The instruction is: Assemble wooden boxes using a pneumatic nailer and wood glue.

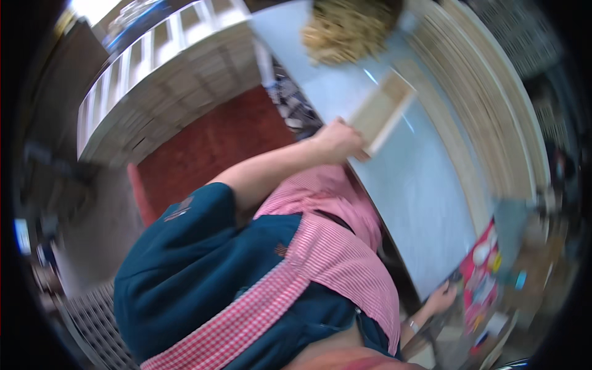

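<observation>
My left hand (338, 142) grips the near end of a shallow, open wooden box (383, 112), fingers wrapped round its edge. The box is held tilted over a pale bluish-white worktable (407, 191). At the table's near right corner is my right hand (440, 300), with a band on the wrist. Its fingers are curled by a small dark thing (455, 277), too blurred to make out. A pink-and-red printed sheet or bag (481, 274) lies just beyond this hand.
Stacked wooden boxes (179, 98) form a wall at the left, behind a reddish-brown board (216, 148). A heap of thin wooden pieces (348, 34) lies on the table's far end. Long wooden strips (487, 98) line its right side. Blurred clutter (536, 265) sits at the lower right.
</observation>
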Available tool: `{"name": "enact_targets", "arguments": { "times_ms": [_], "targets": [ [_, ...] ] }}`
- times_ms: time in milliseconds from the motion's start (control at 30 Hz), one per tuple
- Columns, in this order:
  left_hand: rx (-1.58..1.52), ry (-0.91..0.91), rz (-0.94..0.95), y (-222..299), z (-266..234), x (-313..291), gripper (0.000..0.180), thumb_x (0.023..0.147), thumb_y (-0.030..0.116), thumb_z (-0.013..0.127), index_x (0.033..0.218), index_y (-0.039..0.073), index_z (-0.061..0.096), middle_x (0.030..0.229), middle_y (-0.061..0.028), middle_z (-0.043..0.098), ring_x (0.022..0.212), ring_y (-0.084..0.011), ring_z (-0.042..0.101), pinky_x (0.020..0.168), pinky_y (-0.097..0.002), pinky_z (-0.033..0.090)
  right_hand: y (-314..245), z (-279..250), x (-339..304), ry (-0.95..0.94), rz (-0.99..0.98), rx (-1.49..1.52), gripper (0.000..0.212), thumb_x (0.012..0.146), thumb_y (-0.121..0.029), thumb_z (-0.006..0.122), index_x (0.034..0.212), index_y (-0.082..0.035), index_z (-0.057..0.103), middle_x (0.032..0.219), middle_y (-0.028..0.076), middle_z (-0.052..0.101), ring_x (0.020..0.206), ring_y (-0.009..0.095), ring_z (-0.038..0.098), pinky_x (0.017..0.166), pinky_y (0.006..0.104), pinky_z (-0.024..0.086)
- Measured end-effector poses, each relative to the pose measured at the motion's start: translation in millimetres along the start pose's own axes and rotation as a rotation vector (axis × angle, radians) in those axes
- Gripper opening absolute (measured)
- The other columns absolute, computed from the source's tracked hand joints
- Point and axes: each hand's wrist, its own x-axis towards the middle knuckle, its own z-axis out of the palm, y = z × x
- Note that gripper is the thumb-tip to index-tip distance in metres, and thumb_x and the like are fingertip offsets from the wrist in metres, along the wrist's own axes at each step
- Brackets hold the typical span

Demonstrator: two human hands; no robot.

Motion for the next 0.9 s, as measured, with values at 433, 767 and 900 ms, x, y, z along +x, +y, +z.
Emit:
{"name": "enact_targets", "arguments": {
  "times_ms": [433,767,900],
  "targets": [
    [0.630,0.914,-0.575,-184,-159,-167,0.012,0.095,0.014,0.066,0.103,0.020,0.071,0.094,-0.0004,0.073,0.091,-0.0172,0.072,0.092,-0.0406,0.054,-139,35,62,-0.192,-0.018,0.161,0.042,0.098,-0.020,0.059,0.132,0.006,0.056,0.120,0.024,0.068,0.108,0.038,0.067,0.093,0.0399,0.053],
    [0.584,0.929,-0.760,-262,-197,-146,0.030,0.091,0.002,0.058,0.115,0.019,0.067,0.105,-0.0033,0.074,0.101,-0.0225,0.067,0.096,-0.0514,0.040,-245,40,70,-0.260,-0.265,0.358,0.043,0.098,-0.014,0.059,0.136,0.004,0.053,0.126,0.023,0.064,0.112,0.035,0.065,0.098,0.0404,0.051],
    [0.518,0.819,-0.787,-275,-187,-94,0.029,0.091,0.003,0.059,0.116,0.017,0.067,0.105,-0.0041,0.074,0.102,-0.0235,0.067,0.099,-0.0545,0.039,-257,27,57,-0.278,-0.276,0.373,0.042,0.098,-0.016,0.059,0.136,0.003,0.054,0.126,0.022,0.064,0.108,0.034,0.065,0.095,0.0401,0.052]
  ]
}}
